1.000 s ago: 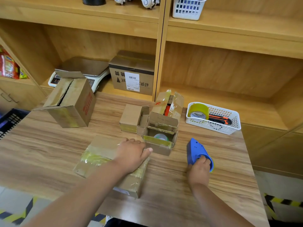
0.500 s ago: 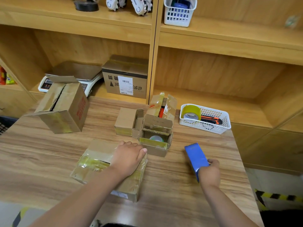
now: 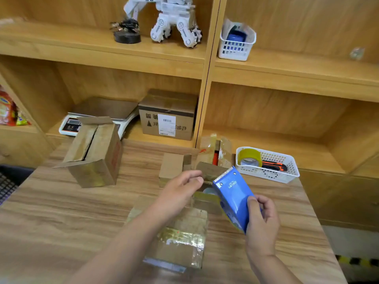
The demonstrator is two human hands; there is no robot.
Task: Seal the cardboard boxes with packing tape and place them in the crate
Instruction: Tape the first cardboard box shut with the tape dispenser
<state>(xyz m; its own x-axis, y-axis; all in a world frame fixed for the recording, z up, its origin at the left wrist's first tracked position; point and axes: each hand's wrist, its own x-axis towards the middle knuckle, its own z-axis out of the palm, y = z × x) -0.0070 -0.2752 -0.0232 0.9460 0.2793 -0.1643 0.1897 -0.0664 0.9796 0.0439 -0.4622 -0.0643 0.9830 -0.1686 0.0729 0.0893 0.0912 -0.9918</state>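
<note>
I am gripping the tape dispenser [image 3: 231,195] in my right hand [image 3: 262,220]. My left hand [image 3: 180,187] is curling beside its teeth, pinching tape or nothing, I cannot tell. The box [image 3: 180,240] is lying unheld beneath both hands, so I am risking a nicked finger or crooked tape.

Wood-grain table [image 3: 61,212] fronts light wooden shelving [image 3: 207,83]; grey floor with yellow-black hazard tape [image 3: 357,260] at right.
</note>
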